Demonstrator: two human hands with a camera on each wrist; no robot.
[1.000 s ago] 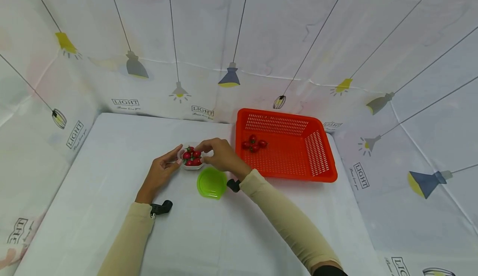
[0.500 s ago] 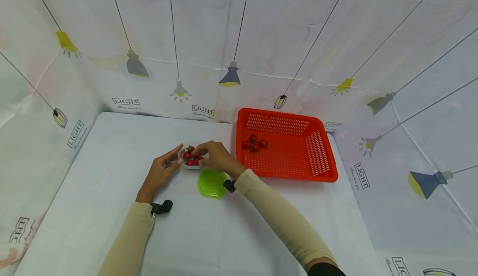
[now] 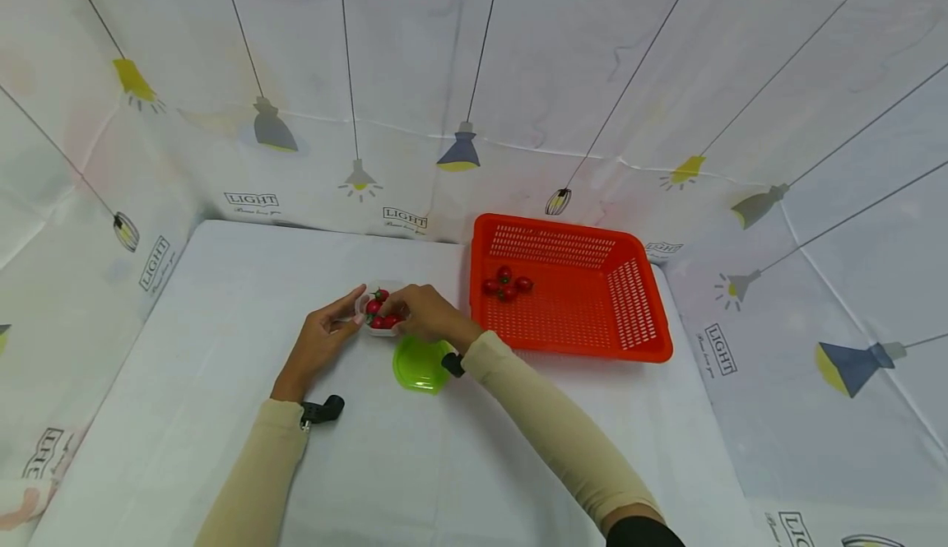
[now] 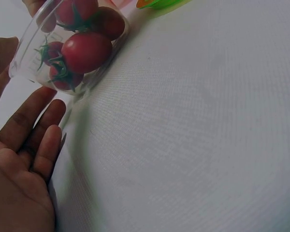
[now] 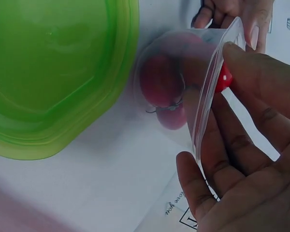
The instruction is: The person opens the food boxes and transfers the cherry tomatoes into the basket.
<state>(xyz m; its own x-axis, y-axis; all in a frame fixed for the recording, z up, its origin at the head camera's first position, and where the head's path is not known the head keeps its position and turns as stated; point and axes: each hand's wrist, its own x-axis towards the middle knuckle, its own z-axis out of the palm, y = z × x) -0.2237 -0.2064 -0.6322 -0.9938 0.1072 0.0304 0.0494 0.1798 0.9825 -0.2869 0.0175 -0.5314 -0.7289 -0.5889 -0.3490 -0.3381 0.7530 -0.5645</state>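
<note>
A small clear plastic tub [image 3: 382, 332] stands on the white table with several cherry tomatoes [image 4: 87, 52] in it, some with green stems. My left hand [image 3: 318, 341] steadies it from the left, thumb and forefinger on either side near the rim. From the right, my right hand [image 3: 425, 315] reaches over the tub, its curled fingers inside the rim. In the right wrist view a red cherry tomato [image 5: 224, 78] shows between the right thumb, close to the rim, and the fingers. The right hand hides part of the tub's contents from the head view.
A translucent green lid [image 3: 418, 368] lies on the table just in front of the tub, below the right wrist. To the right stands an orange-red perforated basket [image 3: 585, 317] with several more cherry tomatoes [image 3: 507, 292] at its left side. Printed white sheeting [image 3: 311, 177] surrounds the table.
My right hand has shifted slightly left and its fingers have gone farther over the tub, covering a tomato at its right side. The left hand, lid and basket stay put.
</note>
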